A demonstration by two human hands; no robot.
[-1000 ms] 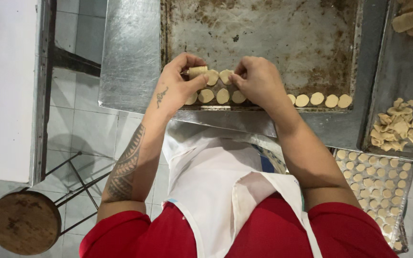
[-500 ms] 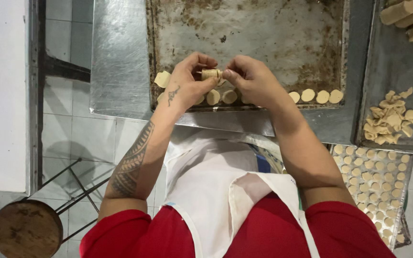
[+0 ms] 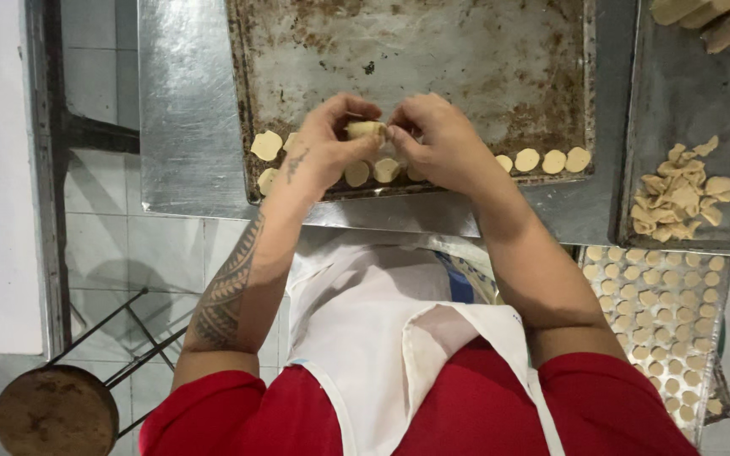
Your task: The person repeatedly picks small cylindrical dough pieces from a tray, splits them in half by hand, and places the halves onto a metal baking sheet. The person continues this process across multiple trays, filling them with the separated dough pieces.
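Note:
Both hands meet over the near edge of a worn metal baking tray [image 3: 433,59]. My left hand [image 3: 327,143] and my right hand [image 3: 437,139] pinch a small stack of pale dough pieces [image 3: 365,128] between their fingertips. Round dough discs [image 3: 373,171] lie in a row along the tray's near edge, partly hidden under the hands. More discs lie to the right [image 3: 553,160] and two or three at the left [image 3: 266,145].
A second tray [image 3: 661,211] at right holds a pile of dough scraps [image 3: 678,194] and dough chunks [image 3: 703,17] at its far end. A lower tray [image 3: 661,312] full of small discs sits at right. A round wooden stool [image 3: 57,414] stands at lower left on the tiled floor.
The hands have lifted the dough stack slightly off the row and shifted a little left; discs at the tray's left end have come into sight.

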